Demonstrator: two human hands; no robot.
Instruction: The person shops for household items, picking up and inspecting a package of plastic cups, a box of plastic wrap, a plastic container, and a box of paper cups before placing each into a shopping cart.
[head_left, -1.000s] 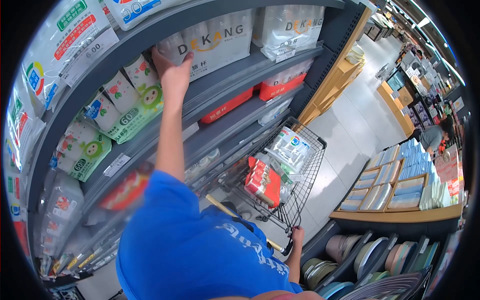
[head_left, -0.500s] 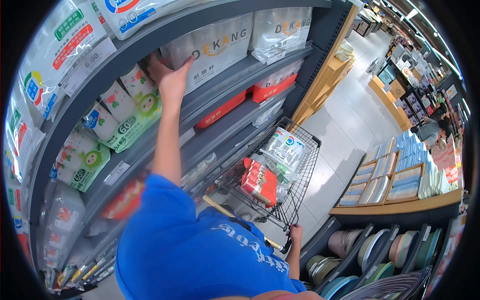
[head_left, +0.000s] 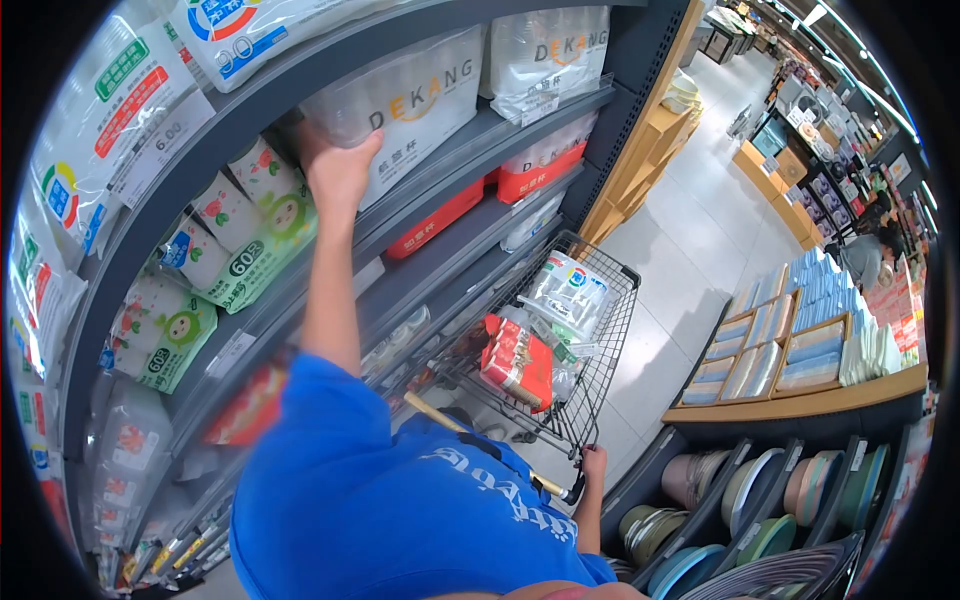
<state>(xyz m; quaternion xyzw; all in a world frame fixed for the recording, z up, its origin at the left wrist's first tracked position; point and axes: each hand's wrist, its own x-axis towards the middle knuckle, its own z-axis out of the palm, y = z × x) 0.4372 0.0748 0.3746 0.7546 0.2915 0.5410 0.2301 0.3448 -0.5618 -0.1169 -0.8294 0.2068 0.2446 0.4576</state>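
Observation:
At the upper shelf, my left hand (head_left: 338,172) grips the near end of a clear DEKANG cup pack (head_left: 425,100), with the thumb on its front and the other fingers hidden behind it. The pack rests on the shelf, slightly angled. Another DEKANG pack (head_left: 550,62) stands to its right. Green 60-count cup packs (head_left: 262,250) are left of my left hand. My right hand (head_left: 593,461) is closed round the end of the handle of a wire cart (head_left: 612,345). Inside the cart lie a red pack (head_left: 520,365) and a white cup pack (head_left: 570,292).
Red-based cup packs (head_left: 437,222) sit one shelf lower. A wooden shelf end (head_left: 640,150) borders the aisle floor (head_left: 690,240). Right of the cart is a rack with basins (head_left: 690,480) below and folded blue goods (head_left: 825,300) above. A person (head_left: 865,258) is farther back.
The gripped DEKANG pack has shifted slightly left and its angle has changed a little, with my left hand still on it. My right hand stays on the cart. The view has shifted slightly.

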